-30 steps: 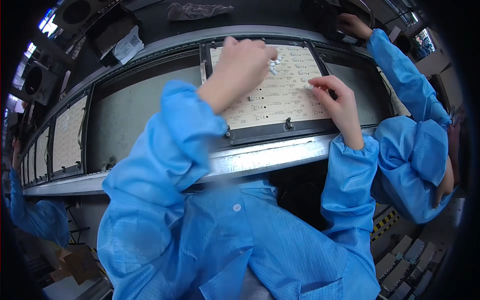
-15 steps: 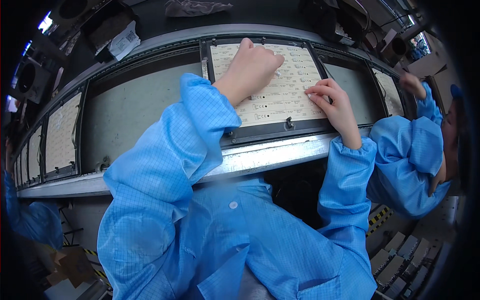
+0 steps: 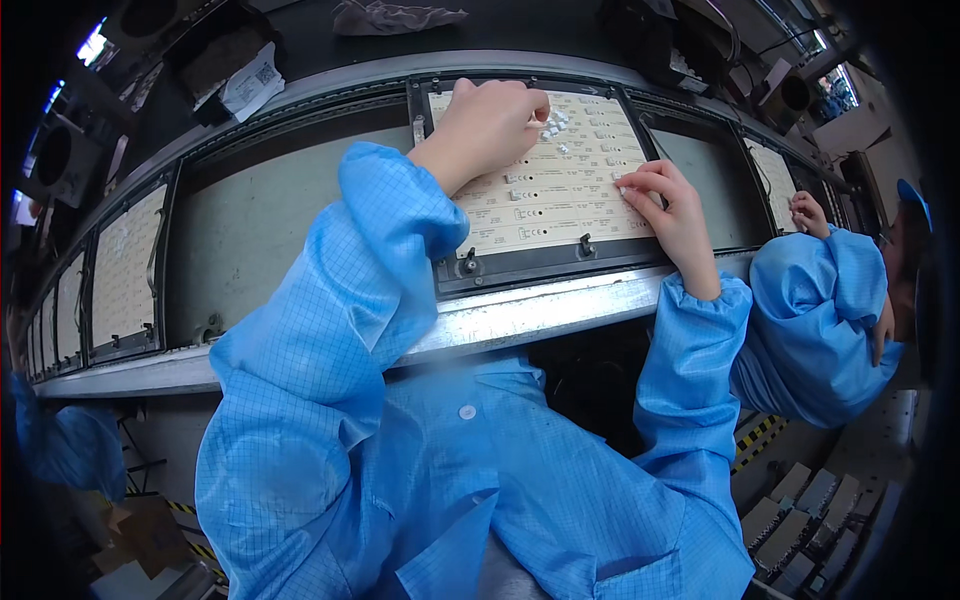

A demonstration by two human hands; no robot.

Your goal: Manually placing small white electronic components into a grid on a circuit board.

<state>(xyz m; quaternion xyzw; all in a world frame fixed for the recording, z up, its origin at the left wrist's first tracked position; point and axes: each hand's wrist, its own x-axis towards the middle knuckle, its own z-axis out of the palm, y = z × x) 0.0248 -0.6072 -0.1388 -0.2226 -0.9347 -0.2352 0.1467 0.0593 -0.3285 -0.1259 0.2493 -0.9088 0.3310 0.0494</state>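
A cream panel of printed boards (image 3: 575, 210) lies in a black frame (image 3: 520, 272) on the line in front of me. Small white connectors (image 3: 556, 122) lie in a loose heap on its upper part, and several more sit in a column down the right. My left hand (image 3: 490, 130) is over the panel's upper left, its fingers curled and closed beside the heap; whatever is between the fingertips is hidden. At the right edge of the panel my right hand (image 3: 675, 205) pinches a small white connector (image 3: 622, 186) close to the board surface.
A metal rail (image 3: 560, 310) runs along the near side. Upright black clips (image 3: 586, 244) stand on the frame's near edge. Other panels (image 3: 128, 265) lie farther left and right. A co-worker in blue (image 3: 800, 310) sits at my right. Behind the line are a dark bin (image 3: 215, 65) and a crumpled cloth (image 3: 398, 18).
My left hand has shifted slightly left and down, uncovering the connector heap. The frame has crept a little to the right. My right hand stays nearly still. The co-worker's hand has come down.
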